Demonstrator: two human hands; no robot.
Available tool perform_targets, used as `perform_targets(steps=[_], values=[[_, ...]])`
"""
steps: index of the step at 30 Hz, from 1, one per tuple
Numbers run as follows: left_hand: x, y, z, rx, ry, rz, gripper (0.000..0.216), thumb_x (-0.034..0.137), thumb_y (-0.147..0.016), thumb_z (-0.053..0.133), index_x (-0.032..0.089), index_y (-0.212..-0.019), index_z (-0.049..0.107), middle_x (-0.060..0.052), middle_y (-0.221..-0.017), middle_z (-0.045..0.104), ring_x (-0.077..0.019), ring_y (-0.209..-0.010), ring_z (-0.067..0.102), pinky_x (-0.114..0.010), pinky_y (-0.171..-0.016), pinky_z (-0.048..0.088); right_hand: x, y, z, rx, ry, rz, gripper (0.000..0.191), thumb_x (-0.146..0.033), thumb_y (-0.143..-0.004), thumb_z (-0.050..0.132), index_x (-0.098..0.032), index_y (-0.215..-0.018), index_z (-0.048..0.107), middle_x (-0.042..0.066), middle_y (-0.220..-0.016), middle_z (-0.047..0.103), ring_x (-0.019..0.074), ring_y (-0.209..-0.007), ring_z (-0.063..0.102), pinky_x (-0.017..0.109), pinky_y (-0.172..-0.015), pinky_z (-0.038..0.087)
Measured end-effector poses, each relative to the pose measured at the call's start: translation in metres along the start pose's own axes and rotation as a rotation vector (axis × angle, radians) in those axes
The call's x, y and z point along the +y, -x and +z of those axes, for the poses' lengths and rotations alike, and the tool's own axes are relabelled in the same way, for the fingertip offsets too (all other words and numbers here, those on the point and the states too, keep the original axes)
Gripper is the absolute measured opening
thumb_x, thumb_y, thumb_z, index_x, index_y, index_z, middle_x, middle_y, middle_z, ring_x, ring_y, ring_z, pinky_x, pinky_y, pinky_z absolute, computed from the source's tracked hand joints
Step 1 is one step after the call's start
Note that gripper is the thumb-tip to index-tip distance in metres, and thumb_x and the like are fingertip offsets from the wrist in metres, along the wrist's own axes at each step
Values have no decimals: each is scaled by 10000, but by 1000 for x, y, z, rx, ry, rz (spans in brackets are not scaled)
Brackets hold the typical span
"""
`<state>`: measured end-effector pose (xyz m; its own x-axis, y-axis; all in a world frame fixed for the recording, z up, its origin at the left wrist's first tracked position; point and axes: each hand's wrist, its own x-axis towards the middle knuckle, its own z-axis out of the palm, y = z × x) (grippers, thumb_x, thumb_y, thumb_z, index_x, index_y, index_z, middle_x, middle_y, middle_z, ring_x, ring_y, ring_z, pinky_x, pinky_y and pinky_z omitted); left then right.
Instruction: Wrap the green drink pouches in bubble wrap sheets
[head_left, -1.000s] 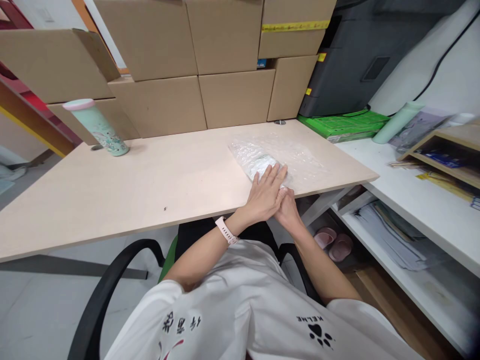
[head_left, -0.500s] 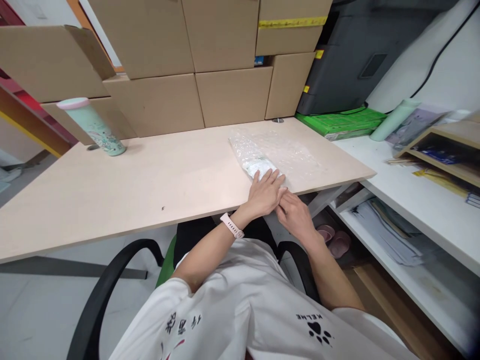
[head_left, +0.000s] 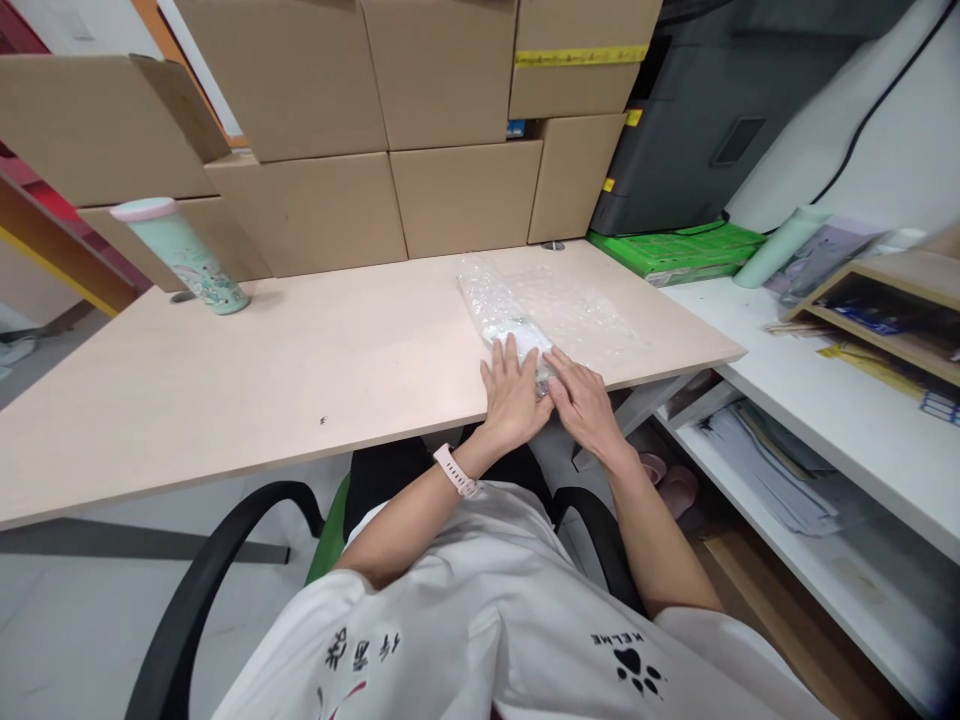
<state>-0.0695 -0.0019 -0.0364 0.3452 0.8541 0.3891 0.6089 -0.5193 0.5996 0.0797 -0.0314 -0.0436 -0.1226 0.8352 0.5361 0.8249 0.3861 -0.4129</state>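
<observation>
A white flat item (head_left: 523,338) lies under clear bubble wrap (head_left: 486,290) near the table's front edge. My left hand (head_left: 514,395) rests on it with fingers spread flat, a pink watch strap on its wrist. Along the right side of the wrapped item lies my right hand (head_left: 586,402), its fingers stretched over the wrap's edge and its thumb apart, close to the left hand. A loose single layer of the wrap extends to the right on the table. What the item is cannot be made out through the plastic.
A mint tumbler (head_left: 184,255) with a pink lid stands at the table's back left. Cardboard boxes (head_left: 465,195) are stacked along the back. To the right are a green box (head_left: 679,255), a white side desk (head_left: 847,390) and a wooden organiser (head_left: 892,295). Chair armrests flank my body.
My left hand has shifted slightly left and spread its fingers. My right hand has moved from the near end up onto the right edge of the wrapped item, fingers now extended.
</observation>
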Motion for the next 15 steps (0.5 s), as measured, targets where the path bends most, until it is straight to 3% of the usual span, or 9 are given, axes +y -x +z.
perform_targets(steps=[5,7,11,15], values=[[-8,9,-16,18,176,-120,753,281,-839,644,210,-1505,300,-123,-1675,114,-353,-1556,111,-570,-1240,275,-3,5,0,-74,6,-23,497,-433,-985,479,-286,-1460,484,97,-1553,435,338,-1321,519,589,-1063,426],[-13,14,-24,11,255,-155,762,274,-866,606,201,-1527,233,-147,-1656,177,-333,-1526,248,-548,-1206,358,-10,8,-2,-126,4,-36,575,-497,-950,536,-289,-1480,456,90,-1565,421,347,-1338,498,574,-1077,411],[-29,20,-39,-117,440,-173,691,280,-979,421,256,-1565,55,-148,-1509,464,-257,-1314,572,-509,-1056,538,-24,13,-1,-167,62,-101,679,-522,-908,606,-259,-1506,423,94,-1565,424,384,-1295,502,553,-1046,419],[-41,23,-46,-97,445,-164,612,278,-1015,347,340,-1549,55,-101,-1547,438,-262,-1358,537,-556,-1005,550,-33,16,7,-62,180,-109,494,-405,-985,507,-248,-1453,498,79,-1507,507,403,-1282,487,559,-1014,388]])
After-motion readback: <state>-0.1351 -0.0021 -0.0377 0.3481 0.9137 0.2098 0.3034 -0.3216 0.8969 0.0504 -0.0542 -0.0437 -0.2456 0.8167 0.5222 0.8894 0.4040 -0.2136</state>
